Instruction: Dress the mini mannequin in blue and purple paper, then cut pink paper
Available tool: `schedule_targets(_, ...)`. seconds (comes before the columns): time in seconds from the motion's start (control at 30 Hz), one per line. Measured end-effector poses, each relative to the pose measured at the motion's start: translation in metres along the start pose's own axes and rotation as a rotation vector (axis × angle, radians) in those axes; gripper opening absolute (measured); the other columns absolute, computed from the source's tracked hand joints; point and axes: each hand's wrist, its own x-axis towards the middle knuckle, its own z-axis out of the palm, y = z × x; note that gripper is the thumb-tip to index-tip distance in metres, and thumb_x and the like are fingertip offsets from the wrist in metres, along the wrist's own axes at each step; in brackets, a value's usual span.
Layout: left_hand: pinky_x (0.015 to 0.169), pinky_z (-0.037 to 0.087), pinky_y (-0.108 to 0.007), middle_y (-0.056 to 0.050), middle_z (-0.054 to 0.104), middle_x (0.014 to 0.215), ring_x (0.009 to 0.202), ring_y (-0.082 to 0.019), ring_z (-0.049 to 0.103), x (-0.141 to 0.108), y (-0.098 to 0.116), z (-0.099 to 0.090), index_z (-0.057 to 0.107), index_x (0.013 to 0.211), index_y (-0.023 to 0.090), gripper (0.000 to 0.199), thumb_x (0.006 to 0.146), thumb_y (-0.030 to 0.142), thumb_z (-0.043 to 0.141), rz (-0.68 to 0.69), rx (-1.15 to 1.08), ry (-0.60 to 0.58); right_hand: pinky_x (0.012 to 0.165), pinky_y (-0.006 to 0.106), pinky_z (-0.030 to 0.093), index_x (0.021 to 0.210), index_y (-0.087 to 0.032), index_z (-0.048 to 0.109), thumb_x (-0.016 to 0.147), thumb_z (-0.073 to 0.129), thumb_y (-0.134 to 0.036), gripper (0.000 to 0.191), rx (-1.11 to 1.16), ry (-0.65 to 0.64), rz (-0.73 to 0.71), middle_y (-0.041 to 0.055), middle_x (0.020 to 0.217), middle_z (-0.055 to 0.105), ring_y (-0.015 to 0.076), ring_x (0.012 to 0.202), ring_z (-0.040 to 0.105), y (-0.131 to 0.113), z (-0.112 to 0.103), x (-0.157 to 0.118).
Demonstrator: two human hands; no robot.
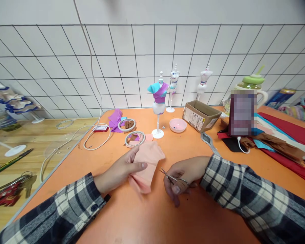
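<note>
My left hand (128,166) pinches a piece of peach crepe paper (148,156) between thumb and fingers, its lower part folded and hanging over the orange table (132,220). Just right of the paper's edge, my right hand (180,179) is closed on small scissors (171,176), with fingers through the handle loops. The blades are slightly apart and point toward the paper without touching it. Behind the hands stands a small white mannequin (159,108) on a stand, wrapped in turquoise and purple on its chest.
Two rolls of tape (135,138) lie near purple scraps (115,120) at back left. A pink bowl (178,125), a cardboard box (202,115) and a phone (242,113) stand at back right. Pliers (7,196) lie on the wooden table at left. A white cable (91,67) hangs down.
</note>
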Motion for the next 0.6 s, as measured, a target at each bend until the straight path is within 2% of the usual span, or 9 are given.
schedule_targets(0.1,0.08,0.052,-0.029,-0.012,0.065,0.123,0.098,-0.023,0.067,0.0,-0.001,-0.004,0.046,0.135,0.019,0.061,0.081,0.022,0.073,0.013,-0.024,0.007,0.04,0.017,0.029,0.091,-0.013,0.062,0.079,0.069,-0.053,0.043,0.004,-0.008,-0.016,0.0049,0.093,0.069,0.0064,0.056,0.048,0.004,-0.002,0.002)
schedule_targets(0.33,0.077,0.052,-0.028,-0.012,0.065,0.122,0.091,-0.02,0.068,0.001,-0.003,-0.005,0.047,0.135,0.019,0.061,0.08,0.022,0.074,-0.036,-0.01,-0.009,0.052,0.019,0.034,0.093,-0.014,0.063,0.077,0.07,-0.057,0.047,-0.075,0.04,-0.041,0.0037,0.089,0.069,0.0068,0.059,0.047,0.011,-0.003,0.011)
schedule_targets(0.5,0.078,0.052,-0.028,-0.011,0.065,0.12,0.092,-0.02,0.066,0.002,-0.002,-0.003,0.05,0.133,0.02,0.057,0.081,0.02,0.073,-0.024,-0.048,-0.037,0.047,0.02,0.03,0.087,-0.013,0.062,0.079,0.069,-0.055,0.044,-0.115,0.097,-0.005,0.0015,0.077,0.068,0.0059,0.053,0.041,0.009,-0.001,0.01)
schedule_targets(0.6,0.073,0.051,-0.025,-0.008,0.066,0.11,0.084,-0.017,0.065,0.003,-0.002,-0.002,0.053,0.128,0.019,0.054,0.078,0.02,0.075,0.012,-0.073,0.023,0.043,0.02,0.026,0.085,-0.013,0.06,0.081,0.066,-0.057,0.044,-0.069,0.037,0.034,0.0015,0.075,0.068,0.0055,0.048,0.038,0.006,-0.001,0.006)
